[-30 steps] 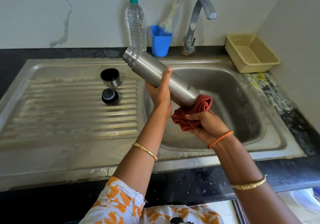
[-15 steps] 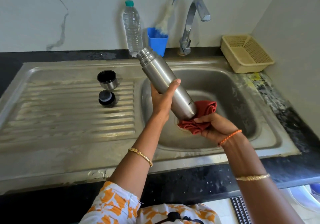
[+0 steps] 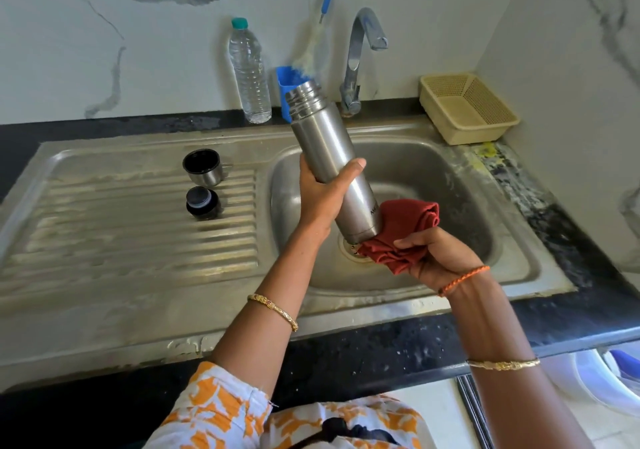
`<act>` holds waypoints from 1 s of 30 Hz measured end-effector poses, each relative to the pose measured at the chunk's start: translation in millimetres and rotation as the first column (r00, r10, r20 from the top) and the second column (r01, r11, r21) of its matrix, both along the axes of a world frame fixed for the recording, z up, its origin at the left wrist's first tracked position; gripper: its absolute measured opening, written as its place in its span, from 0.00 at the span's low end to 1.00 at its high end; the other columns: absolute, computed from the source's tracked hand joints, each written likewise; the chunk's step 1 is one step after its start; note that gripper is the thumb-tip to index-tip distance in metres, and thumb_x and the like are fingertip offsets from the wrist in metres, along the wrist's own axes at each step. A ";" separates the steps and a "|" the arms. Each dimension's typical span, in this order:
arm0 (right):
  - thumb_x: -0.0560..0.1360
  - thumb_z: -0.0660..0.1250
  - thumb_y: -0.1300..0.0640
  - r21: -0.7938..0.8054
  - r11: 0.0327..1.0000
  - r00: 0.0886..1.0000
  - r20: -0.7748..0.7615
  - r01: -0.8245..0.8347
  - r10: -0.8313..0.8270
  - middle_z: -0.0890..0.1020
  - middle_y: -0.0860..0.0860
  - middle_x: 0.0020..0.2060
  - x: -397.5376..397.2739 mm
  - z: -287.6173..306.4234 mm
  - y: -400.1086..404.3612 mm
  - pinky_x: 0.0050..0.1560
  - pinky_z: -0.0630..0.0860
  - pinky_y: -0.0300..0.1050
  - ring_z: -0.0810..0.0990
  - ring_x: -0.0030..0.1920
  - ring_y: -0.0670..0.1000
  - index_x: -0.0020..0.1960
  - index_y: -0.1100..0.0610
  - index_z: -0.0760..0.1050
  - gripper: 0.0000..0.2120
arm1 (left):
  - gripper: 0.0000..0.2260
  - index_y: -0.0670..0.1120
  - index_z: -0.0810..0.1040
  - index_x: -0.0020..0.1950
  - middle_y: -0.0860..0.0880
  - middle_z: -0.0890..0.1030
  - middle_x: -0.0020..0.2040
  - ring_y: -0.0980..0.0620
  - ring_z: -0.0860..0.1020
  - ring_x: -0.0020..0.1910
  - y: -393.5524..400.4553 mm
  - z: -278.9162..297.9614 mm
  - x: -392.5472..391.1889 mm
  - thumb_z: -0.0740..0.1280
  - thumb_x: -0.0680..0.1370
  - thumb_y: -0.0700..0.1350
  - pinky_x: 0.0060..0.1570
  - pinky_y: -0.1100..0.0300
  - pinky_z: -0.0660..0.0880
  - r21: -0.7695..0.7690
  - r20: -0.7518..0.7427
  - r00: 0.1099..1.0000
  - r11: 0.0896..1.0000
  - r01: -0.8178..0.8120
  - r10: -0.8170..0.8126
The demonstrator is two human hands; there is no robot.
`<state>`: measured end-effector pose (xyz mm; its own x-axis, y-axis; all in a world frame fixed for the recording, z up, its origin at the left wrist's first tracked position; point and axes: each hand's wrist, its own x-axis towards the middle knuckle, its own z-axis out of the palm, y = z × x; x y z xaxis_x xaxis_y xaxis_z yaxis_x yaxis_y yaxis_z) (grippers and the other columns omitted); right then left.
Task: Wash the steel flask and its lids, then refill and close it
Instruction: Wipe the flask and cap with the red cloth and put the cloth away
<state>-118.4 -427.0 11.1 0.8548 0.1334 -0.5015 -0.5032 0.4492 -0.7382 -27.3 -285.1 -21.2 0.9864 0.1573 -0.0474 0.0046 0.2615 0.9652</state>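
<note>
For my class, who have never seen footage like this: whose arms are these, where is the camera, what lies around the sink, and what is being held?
No machine here: a person's own arms, filmed by a camera worn on the head, looking down. The left hand grips a steel flask, open and tilted over the sink. The right hand holds a red cloth against the flask's base. On the draining board stand a steel cup lid and a black stopper. Behind are a water bottle, a blue cup, the tap and a beige basket.
</note>
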 end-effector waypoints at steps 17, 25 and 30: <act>0.36 0.73 0.70 0.249 0.933 0.965 -0.032 0.261 -0.261 0.71 0.67 0.56 40.2 4.8 -24.3 0.53 0.78 0.59 0.72 0.63 0.70 0.38 0.64 0.70 0.31 | 0.29 0.55 0.67 0.59 0.59 0.78 0.48 0.65 0.79 0.42 7.5 26.5 23.2 0.79 0.66 0.43 0.40 0.71 0.74 0.247 0.004 0.998 0.967 -0.059 0.060; 0.58 0.60 0.71 0.146 0.978 0.985 -0.112 0.148 -0.132 0.79 0.65 0.51 61.9 -1.4 39.7 0.47 0.80 0.51 0.83 0.40 0.61 0.54 0.67 0.73 0.24 | 0.30 0.54 0.67 0.60 0.59 0.78 0.48 0.68 0.79 0.41 74.7 39.9 38.1 0.80 0.66 0.42 0.39 0.71 0.74 0.284 0.020 0.994 0.953 -0.104 0.103; 0.62 0.58 0.71 0.150 0.986 0.994 -0.088 0.073 -0.060 0.81 0.67 0.51 68.0 7.6 97.1 0.51 0.79 0.53 0.83 0.45 0.65 0.61 0.68 0.72 0.27 | 0.30 0.54 0.67 0.60 0.58 0.79 0.49 0.66 0.79 0.41 151.4 50.2 45.5 0.80 0.66 0.41 0.38 0.73 0.75 0.314 0.066 0.986 0.934 -0.169 0.156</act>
<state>-50.4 -329.9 18.6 0.8206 0.1580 -0.5492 -0.5251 0.5879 -0.6154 18.2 -133.7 28.9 0.9461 0.3164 0.0694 -0.0516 -0.0645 0.9966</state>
